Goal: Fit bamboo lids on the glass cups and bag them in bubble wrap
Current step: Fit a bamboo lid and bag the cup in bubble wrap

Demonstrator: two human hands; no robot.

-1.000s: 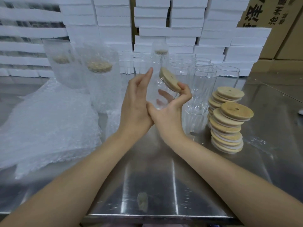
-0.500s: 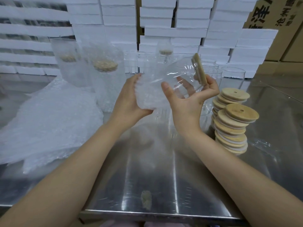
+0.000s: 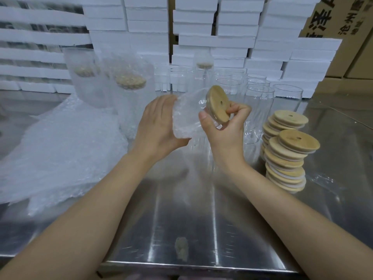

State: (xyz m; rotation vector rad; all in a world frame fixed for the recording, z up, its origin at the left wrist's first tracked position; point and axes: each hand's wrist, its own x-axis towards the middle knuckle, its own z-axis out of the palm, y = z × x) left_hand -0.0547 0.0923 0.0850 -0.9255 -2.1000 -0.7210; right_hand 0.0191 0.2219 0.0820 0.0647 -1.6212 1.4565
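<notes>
Steel table [image 3: 181, 209] | left hand [image 3: 159, 126], right hand [image 3: 224, 136] grasp lidded cup [image 3: 215, 122] — base blurred in bubble wrap [image 3: 185, 118]

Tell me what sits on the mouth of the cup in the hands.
A round bamboo lid with a small hole sits there. The cup rim under it is hidden.

Three bagged cups [image 3: 129, 93] stood wrapped, two stacks of bamboo lids [image 3: 286, 164] — and one lidded cup [image 3: 193, 116] was held aloft.

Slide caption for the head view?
Left hand holds bubble-wrap bag around clear glass cup; right hand grips its end capped by round bamboo lid.
</notes>
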